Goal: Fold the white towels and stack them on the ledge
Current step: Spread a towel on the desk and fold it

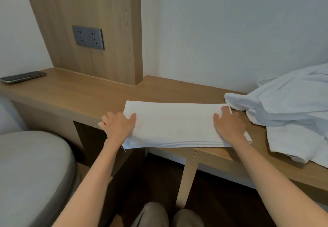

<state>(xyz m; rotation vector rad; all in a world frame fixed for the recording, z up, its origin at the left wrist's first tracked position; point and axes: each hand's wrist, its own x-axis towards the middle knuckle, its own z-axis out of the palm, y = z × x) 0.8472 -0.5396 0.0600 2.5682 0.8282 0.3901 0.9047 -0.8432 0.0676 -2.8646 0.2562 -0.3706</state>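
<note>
Head view: both bare forearms reach forward and slightly inward from the bottom corners. The left hand (118,125) is at the left end of the folded towel (174,125). Its thumb lies on top of the cloth and its fingers curl round the end, so it grips that edge. The right hand (229,125) lies palm down over the right end, with thumb and forefinger on top and the other fingers running past the edge. I cannot tell whether they hook under the towel or only press on it.

The towel is a long flat rectangle lying across the wooden bench (79,93). Its near long edge shows stacked layers and overhangs the bench's front edge a little. Its far edge stops short of the wall (221,31).

Just beside the right hand, a loose pile (292,116) of white towels fills the right end of the bench and droops over the front.

To the left of the towel the bench top is bare wood up to a phone (23,77) lying flat at the far left. A wooden panel (85,13) with a grey socket (88,37) rises behind that stretch.

A grey cushion (32,173) sits low on the left. The person's knees (168,214) are at the bottom, in front of a bench leg.
</note>
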